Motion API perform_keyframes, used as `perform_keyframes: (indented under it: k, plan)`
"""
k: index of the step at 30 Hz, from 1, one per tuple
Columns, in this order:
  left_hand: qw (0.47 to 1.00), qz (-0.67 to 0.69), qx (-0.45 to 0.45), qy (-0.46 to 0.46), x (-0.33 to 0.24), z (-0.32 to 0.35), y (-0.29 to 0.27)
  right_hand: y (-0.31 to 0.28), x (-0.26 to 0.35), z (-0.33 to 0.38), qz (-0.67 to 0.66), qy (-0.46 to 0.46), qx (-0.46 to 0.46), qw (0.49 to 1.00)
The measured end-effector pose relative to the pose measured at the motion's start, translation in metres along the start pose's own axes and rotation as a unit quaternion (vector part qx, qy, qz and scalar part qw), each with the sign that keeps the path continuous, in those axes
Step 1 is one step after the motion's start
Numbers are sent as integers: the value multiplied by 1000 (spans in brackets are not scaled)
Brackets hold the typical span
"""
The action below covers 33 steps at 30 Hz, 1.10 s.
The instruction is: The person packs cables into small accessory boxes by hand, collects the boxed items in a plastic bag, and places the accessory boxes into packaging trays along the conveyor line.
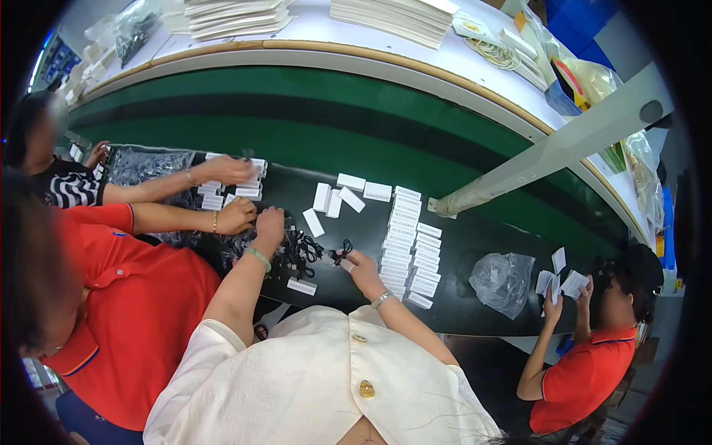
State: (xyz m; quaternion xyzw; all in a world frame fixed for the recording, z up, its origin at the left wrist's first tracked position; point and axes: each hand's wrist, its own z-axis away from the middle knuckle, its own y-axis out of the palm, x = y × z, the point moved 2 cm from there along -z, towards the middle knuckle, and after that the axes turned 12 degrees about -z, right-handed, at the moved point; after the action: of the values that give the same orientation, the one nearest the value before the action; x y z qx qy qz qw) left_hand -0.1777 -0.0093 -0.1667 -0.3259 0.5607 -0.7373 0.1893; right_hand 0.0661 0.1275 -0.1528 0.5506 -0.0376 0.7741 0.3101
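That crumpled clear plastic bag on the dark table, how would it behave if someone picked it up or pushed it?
The bag looks thin and crinkled, so it is probably floppy and very light. It lies slumped on the table, so it would likely slide or crumple rather than roll. Its glossy film may be a little slippery.

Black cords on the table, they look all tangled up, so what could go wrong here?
The right hand pinches one black cord, while the left hand rests on the cord pile. Pulling one out might drag others along. A neighbour's hand is very close, so they might bump. The neat rows of white boxes sit beside the right hand and could get knocked crooked.
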Motion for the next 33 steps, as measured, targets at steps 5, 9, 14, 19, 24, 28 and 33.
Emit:
perform_keyframes:
  k: [5, 9, 14, 19, 24, 28, 33]
  plan:
    - [997, 55, -17, -47, -1, 12, -5, -3, 2, 4, 0, -49, -13, 999]
    - [997, 51, 26, -45, -6, 15, 15, 1, 16, 21, -58, 31, 61, 996]
    - [988, 107, -72, -80, 0, 22, 16, 2, 49, 46, -104, 104, 51, 988]
    - [932, 315, -135, -119, -19, 29, -38, -8, 57, 53, 7, 2, 1, 1000]
    - [684, 715, 128, -67, -75, 73, -133, 10, 101, 67, 170, -248, 0, 954]
    - [621, 768, 152, 39, -95, 103, -153, 7, 120, 81, 337, -334, -21, 880]
    - [616, 760, 194, 78, -108, 109, -155, -4, 121, 104, 449, -333, -9, 829]
